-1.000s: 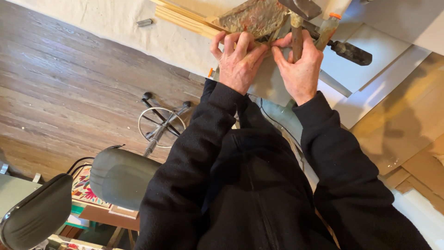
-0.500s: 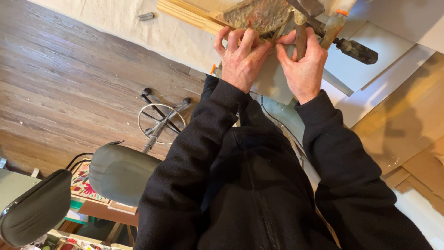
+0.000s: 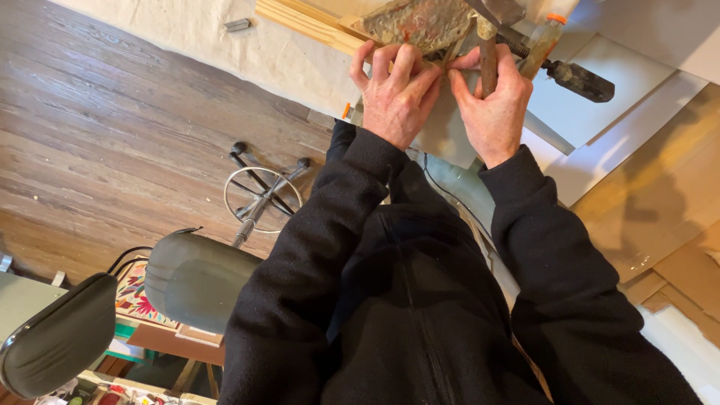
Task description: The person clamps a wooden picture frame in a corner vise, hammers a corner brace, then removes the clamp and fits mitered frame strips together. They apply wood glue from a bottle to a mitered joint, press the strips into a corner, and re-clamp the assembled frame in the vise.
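My left hand point(image 3: 394, 94) lies over the near edge of a mottled brown panel point(image 3: 416, 22), fingers curled on it and thumb pinched toward the right hand. My right hand point(image 3: 491, 105) is closed around the wooden handle of a hammer point(image 3: 487, 56), whose metal head sits at the top edge of the view. The two hands touch at the thumbs. The panel rests on pale wooden strips point(image 3: 300, 19) on a cream cloth point(image 3: 225, 45). What lies between my fingertips is hidden.
A dark-handled tool point(image 3: 581, 79) and an orange-capped bottle point(image 3: 544, 41) lie right of the hammer on white boards point(image 3: 600, 112). Cardboard point(image 3: 660, 202) covers the right side. A grey stool point(image 3: 199, 277), a chair back point(image 3: 56, 345) and a small metal piece point(image 3: 238, 25) are at left.
Both hands stay at the panel's edge; the left fingers have shifted slightly and the hammer handle stands a little more upright.
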